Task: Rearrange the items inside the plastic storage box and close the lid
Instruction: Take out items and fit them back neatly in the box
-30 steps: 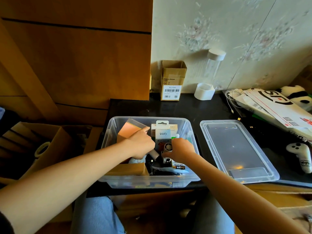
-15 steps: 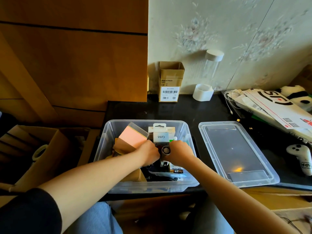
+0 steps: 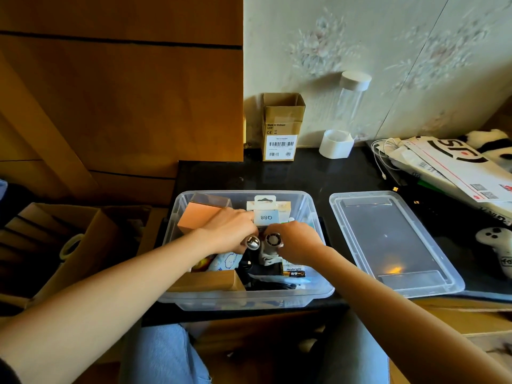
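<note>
A clear plastic storage box sits on the black table, full of small items. Both hands are inside it, side by side. My left hand grips a shiny silver cylinder. My right hand grips a small round grey gadget. An orange box leans at the back left, a white "Q88" package stands behind the hands, and a brown cardboard piece lies at the front left. The clear lid lies flat on the table to the right of the box.
A small cardboard carton, a white cup and a tall clear bottle stand by the wall. Papers and a white controller lie at the right. An open cardboard box sits at the left.
My left hand has shifted right from the orange box to beside my right hand and now holds up a silver cylinder. The orange box leans further back.
</note>
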Demonstrator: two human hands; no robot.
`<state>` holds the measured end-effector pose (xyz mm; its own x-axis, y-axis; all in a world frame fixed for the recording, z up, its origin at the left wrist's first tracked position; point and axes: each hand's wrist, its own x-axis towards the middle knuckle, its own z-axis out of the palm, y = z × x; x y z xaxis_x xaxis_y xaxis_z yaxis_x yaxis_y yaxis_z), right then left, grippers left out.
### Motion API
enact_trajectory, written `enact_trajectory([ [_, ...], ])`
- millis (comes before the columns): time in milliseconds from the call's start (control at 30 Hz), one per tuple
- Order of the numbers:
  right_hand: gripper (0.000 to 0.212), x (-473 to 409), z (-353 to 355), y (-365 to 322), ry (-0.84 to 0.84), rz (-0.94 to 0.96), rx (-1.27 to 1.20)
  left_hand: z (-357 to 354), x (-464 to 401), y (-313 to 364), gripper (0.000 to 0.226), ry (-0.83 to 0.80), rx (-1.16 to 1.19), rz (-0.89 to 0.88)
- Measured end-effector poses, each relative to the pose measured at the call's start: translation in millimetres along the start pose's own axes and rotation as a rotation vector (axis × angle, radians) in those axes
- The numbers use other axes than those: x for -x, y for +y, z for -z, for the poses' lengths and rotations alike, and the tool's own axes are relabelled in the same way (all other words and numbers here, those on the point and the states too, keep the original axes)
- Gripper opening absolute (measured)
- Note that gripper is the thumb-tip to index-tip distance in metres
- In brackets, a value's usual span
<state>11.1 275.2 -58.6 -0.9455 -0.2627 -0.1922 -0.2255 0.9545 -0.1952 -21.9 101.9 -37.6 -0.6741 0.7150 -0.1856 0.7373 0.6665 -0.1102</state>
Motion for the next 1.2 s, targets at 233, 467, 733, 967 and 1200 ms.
enact_trajectory([
  [233,0.042,2,-5,-5,0.068,0.057,0.097,23,5,-12,0.013,-0.028,0.251,-0.009],
  [467,0.046,3,-10,-3,0.177,0.097,0.176,37,9,-22,0.008,0.07,0.603,0.041],
  [733,0.043,3,-6,4,0.131,0.016,0.095,32,5,-5,0.019,-0.08,0.683,0.036],
  [967,0.034,1,-5,5,0.104,-0.028,0.009,24,7,1,0.015,-0.06,0.612,0.061],
  [1200,0.016,4,2,4,0.023,-0.005,-0.139,12,7,10,0.013,-0.006,0.534,0.069],
])
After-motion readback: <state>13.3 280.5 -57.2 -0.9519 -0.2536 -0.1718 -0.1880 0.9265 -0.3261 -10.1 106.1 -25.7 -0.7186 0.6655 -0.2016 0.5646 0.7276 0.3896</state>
